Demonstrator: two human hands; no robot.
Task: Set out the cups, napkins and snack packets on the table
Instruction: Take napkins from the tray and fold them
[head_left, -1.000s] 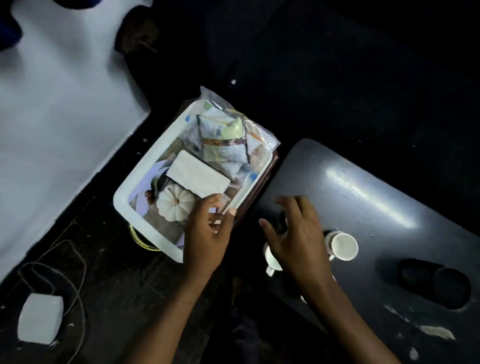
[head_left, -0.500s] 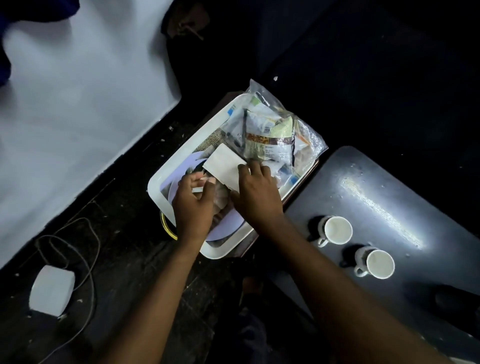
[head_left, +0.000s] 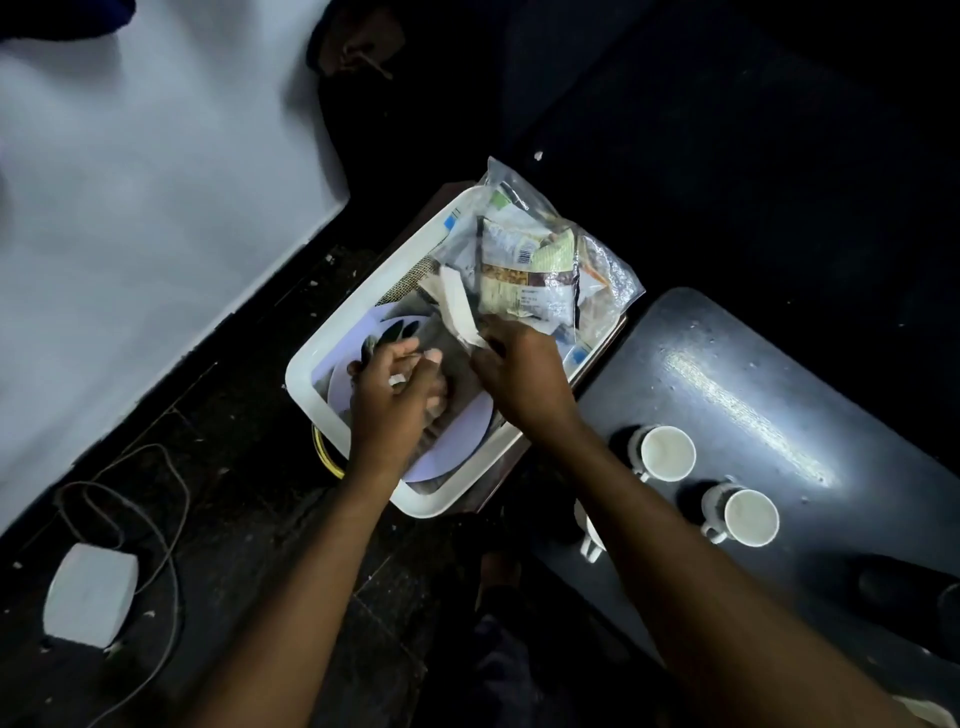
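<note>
A white tub (head_left: 306, 384) holds a clear bag of snack packets (head_left: 530, 265), a lilac plate (head_left: 457, 441) and a stack of white napkins (head_left: 457, 306). My right hand (head_left: 519, 374) pinches the napkin stack at its lower end, and the stack stands tilted up on its edge. My left hand (head_left: 395, 400) is down inside the tub over the plate, fingers curled around something pale that I cannot make out. Two white cups (head_left: 667, 452) (head_left: 750, 517) stand upright on the dark table (head_left: 779, 374). A third cup (head_left: 587, 530) is partly hidden by my right forearm.
The tub sits on a low stand just left of the table's edge, with a yellow ring (head_left: 324, 452) under it. A white box (head_left: 91, 595) with a looping cable lies on the dark floor at lower left. A dark object (head_left: 909, 587) rests on the table's near right.
My right hand left the cups on the table, reached into the tub and tipped the napkin stack up. My left hand went deeper into the tub.
</note>
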